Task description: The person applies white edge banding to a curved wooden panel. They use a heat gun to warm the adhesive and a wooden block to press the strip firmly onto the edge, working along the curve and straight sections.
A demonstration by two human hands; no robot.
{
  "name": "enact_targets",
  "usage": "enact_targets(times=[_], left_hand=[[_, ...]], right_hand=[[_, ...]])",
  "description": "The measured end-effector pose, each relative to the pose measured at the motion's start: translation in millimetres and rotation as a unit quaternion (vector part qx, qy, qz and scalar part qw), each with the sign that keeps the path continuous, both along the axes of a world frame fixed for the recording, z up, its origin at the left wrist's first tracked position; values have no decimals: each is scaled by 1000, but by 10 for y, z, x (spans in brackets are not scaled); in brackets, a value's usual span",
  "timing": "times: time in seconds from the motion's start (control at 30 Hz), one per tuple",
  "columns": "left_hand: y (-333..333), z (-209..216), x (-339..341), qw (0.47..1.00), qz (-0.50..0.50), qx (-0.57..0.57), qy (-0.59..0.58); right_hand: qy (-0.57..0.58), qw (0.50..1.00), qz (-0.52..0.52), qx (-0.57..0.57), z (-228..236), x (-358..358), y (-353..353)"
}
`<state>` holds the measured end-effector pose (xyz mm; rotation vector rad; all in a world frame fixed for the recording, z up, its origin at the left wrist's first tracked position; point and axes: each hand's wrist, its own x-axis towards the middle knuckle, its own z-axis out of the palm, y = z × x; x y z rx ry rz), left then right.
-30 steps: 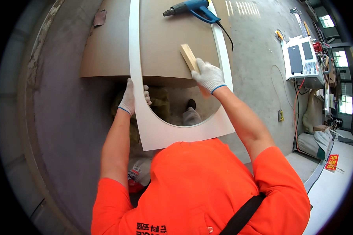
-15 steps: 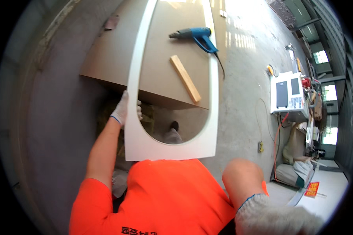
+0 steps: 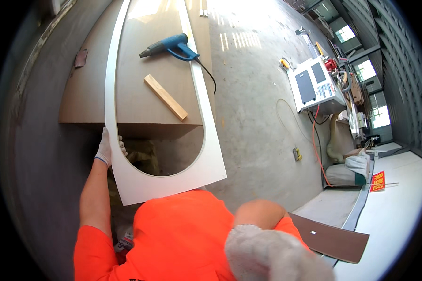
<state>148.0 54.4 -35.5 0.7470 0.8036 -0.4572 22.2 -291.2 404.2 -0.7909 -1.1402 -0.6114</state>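
Note:
My left hand, in a whitish knit glove, is closed around the left side of a long white frame with a rounded cutout. Its fingers come up through the opening. The frame's near end sticks out past the table edge, close to my orange shirt. A blue heat gun lies across the cutout and the right rail, its nozzle to the left. Below it a light wooden block rests slantwise on the brown tabletop. My right hand, also gloved, is raised close to my body; its fingers are blurred and hard to make out.
A reddish-brown scrap lies on the table's left side. To the right a white machine stands on the concrete floor, with an orange cable trailing down. A brown board lies at the lower right, near a red sign.
The whole view has turned, so table, frame and tools sit farther left. My right hand has moved in toward the middle, and the brown board has come into sight. My left hand keeps its grip.

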Motion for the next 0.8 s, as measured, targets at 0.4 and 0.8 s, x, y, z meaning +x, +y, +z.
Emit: enact_targets(times=[0.4, 0.8], left_hand=[[-43, -10, 7, 973, 0, 232, -8], [-96, 58, 106, 961, -18, 274, -19]], right_hand=[[-89, 971, -199, 96, 51, -15, -916], [50, 972, -56, -224, -720, 143, -1317]])
